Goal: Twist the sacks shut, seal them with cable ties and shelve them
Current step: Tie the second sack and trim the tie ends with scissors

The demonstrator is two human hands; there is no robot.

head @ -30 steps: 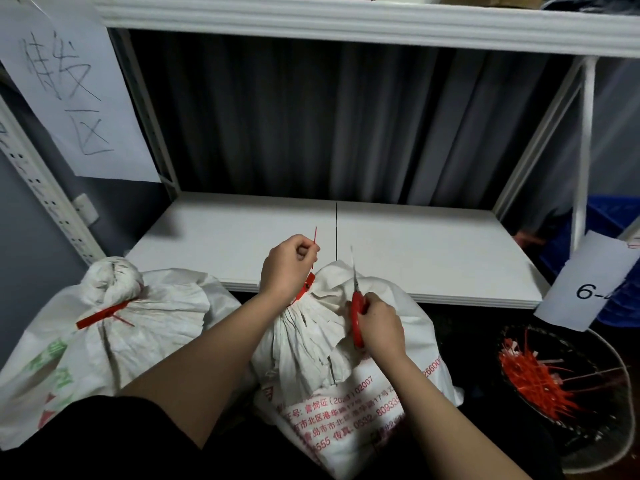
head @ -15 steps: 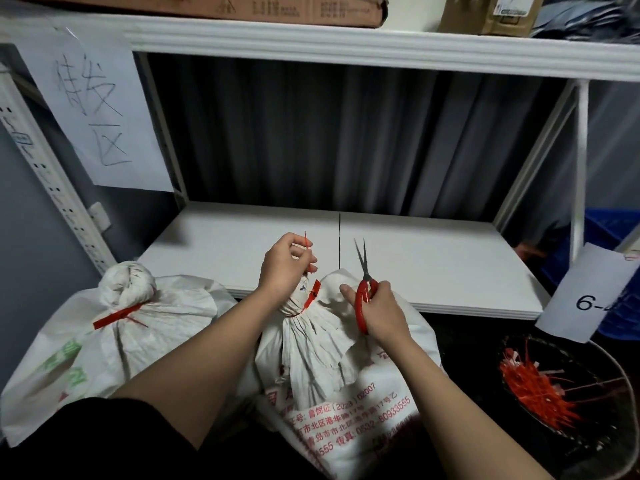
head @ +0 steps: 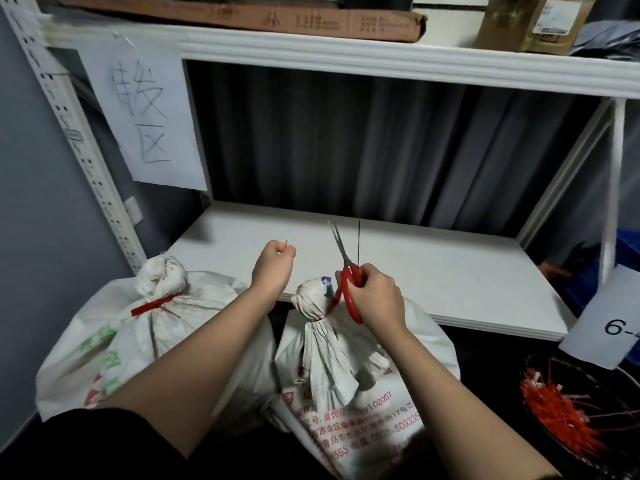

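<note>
Two white woven sacks stand on the floor below a white shelf board (head: pixel 433 271). The left sack (head: pixel 149 341) has a twisted neck bound by a red cable tie (head: pixel 156 304). The right sack (head: pixel 346 393), printed in red, has its twisted neck (head: pixel 311 299) bound by a thin red tie. My left hand (head: pixel 273 268) is lifted clear of that neck and pinches a short red strip of tie (head: pixel 286 244). My right hand (head: pixel 375 299) grips red-handled scissors (head: pixel 346 271), blades pointing up and slightly parted, beside the neck.
A dark bin (head: pixel 588 420) with several red cable ties sits at the lower right. A paper label "6-" (head: pixel 616 317) hangs at the right post. A handwritten sheet (head: pixel 142 112) hangs at the left upright. Cardboard boxes (head: pixel 263 19) lie on the upper shelf. A dark curtain hangs behind.
The scissors rose from beside the neck to blades-up. My left hand lifted away from the sack neck with the red strip, which now stands apart from the tie on the sack.
</note>
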